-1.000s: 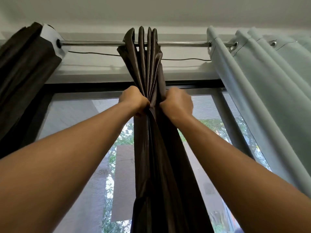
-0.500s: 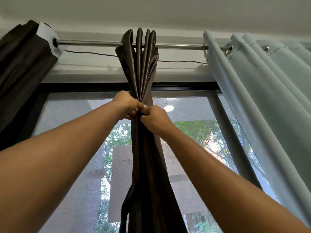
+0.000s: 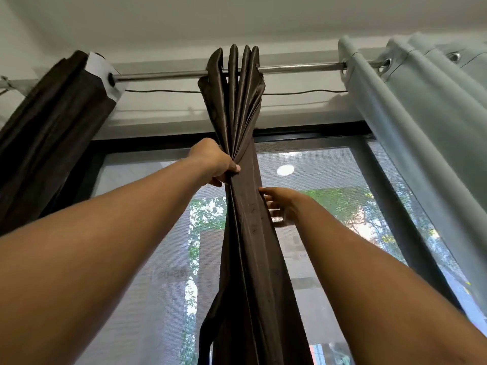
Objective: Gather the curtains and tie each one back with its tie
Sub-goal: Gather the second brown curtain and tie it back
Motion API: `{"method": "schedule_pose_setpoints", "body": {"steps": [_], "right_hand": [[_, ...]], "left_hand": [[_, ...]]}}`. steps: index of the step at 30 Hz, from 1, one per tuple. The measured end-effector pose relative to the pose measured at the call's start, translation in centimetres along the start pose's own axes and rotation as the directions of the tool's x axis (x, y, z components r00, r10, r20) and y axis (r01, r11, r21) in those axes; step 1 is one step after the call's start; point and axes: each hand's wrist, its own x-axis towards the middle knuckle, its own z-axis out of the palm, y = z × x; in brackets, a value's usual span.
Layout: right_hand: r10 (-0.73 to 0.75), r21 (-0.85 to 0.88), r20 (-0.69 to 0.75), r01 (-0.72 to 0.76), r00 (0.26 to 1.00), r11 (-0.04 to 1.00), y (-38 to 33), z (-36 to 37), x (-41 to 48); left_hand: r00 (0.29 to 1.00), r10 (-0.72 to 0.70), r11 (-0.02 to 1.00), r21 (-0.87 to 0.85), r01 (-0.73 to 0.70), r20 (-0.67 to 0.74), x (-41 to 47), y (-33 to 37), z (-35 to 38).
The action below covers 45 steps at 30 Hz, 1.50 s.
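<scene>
- While the left hand (image 3: 214, 164) clamps the brown curtain (image 3: 245, 122) into a tight bunch a little below the rod (image 3: 168, 75), I log its fingers as curled round the pleats, thumb to the front.
- Lower, at the bundle's right edge: right hand (image 3: 282, 204), fingers loosely extended and slightly blurred, thumb touching the cloth, nothing enclosed.
- Location of the brown curtain: centre of the window, hanging from the rod in upright folds, narrowed at the left hand's grip, spreading wider toward the near bottom of the view.
- Item not found: tie. None is visible and I cannot say where it is.
- Step in hand, by my judgement: gathering. I would sweep the right hand's fingers behind the loose right-side folds and draw them left into the bunch. The upper grip should be firm so the slippery-looking cloth does not spill out before any tie goes on.
- Far left: dark curtain (image 3: 52, 122), bunched at the rod's end, pale lining showing at its top.
- Right: pale grey curtain (image 3: 421, 127), on eyelets, in broad folds.
- Just below the rod: thin cord (image 3: 163, 91), slung across.
- Behind all: window (image 3: 147, 206), dark frame, mesh screen, trees and a building beyond.
- Above: ceiling (image 3: 237, 17), plain white. No worktop in view.
</scene>
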Motion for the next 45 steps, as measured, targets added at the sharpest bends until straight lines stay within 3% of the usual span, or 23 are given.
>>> {"method": "schedule_pose_setpoints", "body": {"steps": [4, 6, 9, 13, 15, 22, 31, 35, 39, 42, 45], "right_hand": [[-0.026, 0.152, 0.025, 0.022, 0.999, 0.988, 0.7, -0.8, 0.1], [-0.066, 0.140, -0.014, 0.067, 0.998, 0.988, 0.5, -1.3, -0.7], [-0.213, -0.054, -0.195, 0.207, 0.957, 0.977, -0.6, -1.8, -2.1], [-0.502, -0.443, -0.367, 0.327, 0.783, 0.835, -2.0, -1.5, -4.4], [-0.554, -0.528, -0.352, 0.329, 0.755, 0.783, -2.4, -0.7, -5.7], [-0.576, -0.549, -0.267, 0.369, 0.772, 0.749, -2.2, 2.7, -8.9], [-0.688, -0.687, -0.261, 0.370, 0.678, 0.625, 0.5, 5.3, -10.7], [-0.769, -0.779, -0.268, 0.339, 0.581, 0.528, 1.5, 5.8, -11.2], [-0.790, -0.835, -0.392, 0.178, 0.471, 0.521, 2.2, 3.3, -11.4], [-0.800, -0.871, -0.388, 0.103, 0.458, 0.481, 2.7, 2.6, -11.9], [-0.820, -0.883, -0.353, 0.129, 0.452, 0.451, 2.2, 4.0, -12.1]], "left_hand": [[0.999, -0.014, 1.000, 0.006, 0.014, -0.035, 0.3, -0.8, 0.0], [0.999, -0.019, 1.000, 0.005, 0.019, -0.042, 0.3, -1.1, 0.2], [0.999, -0.013, 1.000, 0.005, 0.013, -0.049, 0.1, -1.2, 0.6], [0.999, -0.007, 1.000, -0.011, 0.007, -0.035, -0.3, -0.7, 1.3], [1.000, -0.020, 0.999, -0.040, 0.020, -0.014, -0.7, -0.6, 1.6], [0.987, -0.108, 0.973, -0.193, 0.129, 0.116, -2.6, -0.7, 2.0], [0.978, -0.117, 0.943, -0.291, 0.164, 0.172, -5.1, -2.4, 1.8], [0.990, -0.076, 0.970, -0.219, 0.101, 0.117, -5.4, -2.9, 1.9], [0.999, 0.005, 1.000, 0.000, -0.005, 0.038, -5.2, -3.3, 1.8], [0.999, 0.036, 0.996, 0.084, -0.037, 0.002, -5.2, -3.2, 2.0], [0.998, 0.058, 0.991, 0.124, -0.054, -0.024, -5.3, -2.7, 2.7]]}}
